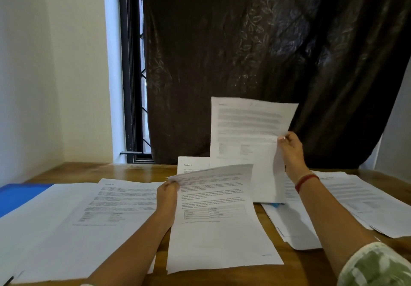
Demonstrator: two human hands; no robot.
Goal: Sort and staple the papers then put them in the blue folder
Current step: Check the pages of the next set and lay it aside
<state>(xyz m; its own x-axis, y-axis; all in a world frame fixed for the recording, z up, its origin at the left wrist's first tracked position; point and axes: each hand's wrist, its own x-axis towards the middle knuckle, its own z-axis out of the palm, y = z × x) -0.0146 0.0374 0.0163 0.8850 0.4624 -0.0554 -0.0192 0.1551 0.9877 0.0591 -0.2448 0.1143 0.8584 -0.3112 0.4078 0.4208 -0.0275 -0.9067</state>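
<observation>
A dark leaf-patterned curtain (pixel 255 52) fills the upper right of the frame. A pale wall (pixel 55 63) and a black window frame (pixel 131 74) stand at upper left. Below them a wooden table (pixel 138 170) runs across the lower half, mostly covered in printed pages.

A left spread of papers (pixel 66 230) reaches to the bottom edge of the frame. It overlaps the blue folder (pixel 20 196), which lies flat at the far left and is cut off by the frame's left edge. A right pile of papers (pixel 360 201) fans out toward the lower right corner.

Bare wood shows in a strip along the table's far edge at centre left. More shows in a wedge at the bottom, between the centre stack (pixel 218 230) and the right pile.

The person's left hand (pixel 168 194) curls its fingers round the upper left corner of the centre stack, lifting the top edges of the pages into a shallow fan. The right hand (pixel 291 150) pinches the right edge of a raised sheet (pixel 244 130), held upright against the curtain.

A page headed "Section 5" (pixel 193 165) lies behind them. A red band (pixel 305 181) circles the right wrist, and a green-and-white sleeve (pixel 375 265) shows at lower right. A small blue object (pixel 275 204) shows beneath the raised sheet's lower edge; what it is cannot be told.
</observation>
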